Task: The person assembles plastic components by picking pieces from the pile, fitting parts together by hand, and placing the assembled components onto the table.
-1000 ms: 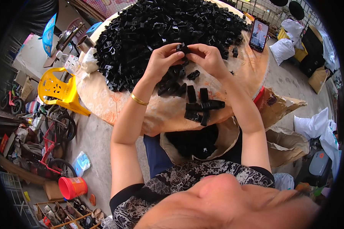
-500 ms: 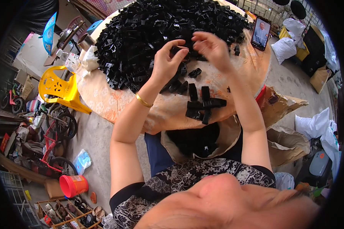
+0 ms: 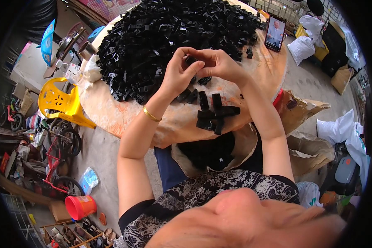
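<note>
My left hand (image 3: 177, 77), with a gold bangle on its wrist, is closed around a small black plastic part (image 3: 190, 60), mostly hidden by the fingers. My right hand (image 3: 226, 67) meets it with bent fingers pressed together at the same spot; what its fingertips grip is hidden. Both are above the near edge of a big heap of black plastic parts (image 3: 144, 37) on a round table with an orange-patterned cloth (image 3: 111, 118). Closer to me, several longer black pieces (image 3: 217, 111) lie crossed at the table's edge. Beneath them, an open brown sack (image 3: 248, 142) at my lap contains black parts.
A phone (image 3: 274, 34) stands at the table's right side. Yellow plastic chair (image 3: 56, 97), pink bicycle (image 3: 51, 163) and red bucket (image 3: 80, 207) are on the left. Torn brown paper sacks (image 3: 308, 151) and white bags (image 3: 300, 50) stand on the right.
My right hand has moved left and closed in against my left hand; its fingers were apart from it before. The whole view has shifted slightly.
</note>
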`<state>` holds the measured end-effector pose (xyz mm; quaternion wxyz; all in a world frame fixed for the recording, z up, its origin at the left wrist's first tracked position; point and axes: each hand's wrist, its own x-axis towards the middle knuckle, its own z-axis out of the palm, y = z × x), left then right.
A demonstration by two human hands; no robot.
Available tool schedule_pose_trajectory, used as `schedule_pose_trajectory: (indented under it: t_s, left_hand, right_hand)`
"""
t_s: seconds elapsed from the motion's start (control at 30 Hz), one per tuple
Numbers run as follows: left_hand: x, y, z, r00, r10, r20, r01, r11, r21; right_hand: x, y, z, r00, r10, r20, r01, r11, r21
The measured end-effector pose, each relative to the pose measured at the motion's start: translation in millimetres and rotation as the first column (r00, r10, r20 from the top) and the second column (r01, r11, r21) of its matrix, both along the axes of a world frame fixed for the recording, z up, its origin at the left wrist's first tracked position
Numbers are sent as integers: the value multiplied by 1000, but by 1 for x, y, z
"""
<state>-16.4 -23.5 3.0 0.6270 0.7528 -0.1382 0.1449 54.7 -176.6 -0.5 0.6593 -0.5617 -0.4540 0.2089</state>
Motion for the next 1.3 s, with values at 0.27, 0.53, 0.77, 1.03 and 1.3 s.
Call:
schedule_pose_trajectory:
  t_s: [0.27,0.53,0.77,1.03,1.3]
  left_hand:
    - [-7,-10,5,980,-157,-126,160,987,11]
    - [-10,-11,-2,835,-528,-156,527,683,505]
    - [14,-8,-31,974,-46,221,-137,657,741]
    - [22,16,-14,985,34,-170,-26,999,46]
    - [15,31,13,909,-234,-346,56,889,-455]
  right_hand:
    - [30,-24,1,999,-43,-10,44,994,95]
    - [67,-7,-47,297,-492,818,749,652,120]
    - [60,-2,-36,310,-373,874,710,702,47]
    - [23,-2,-14,708,-554,438,502,831,239]
    - [2,7,-3,445,-540,714,427,829,361]
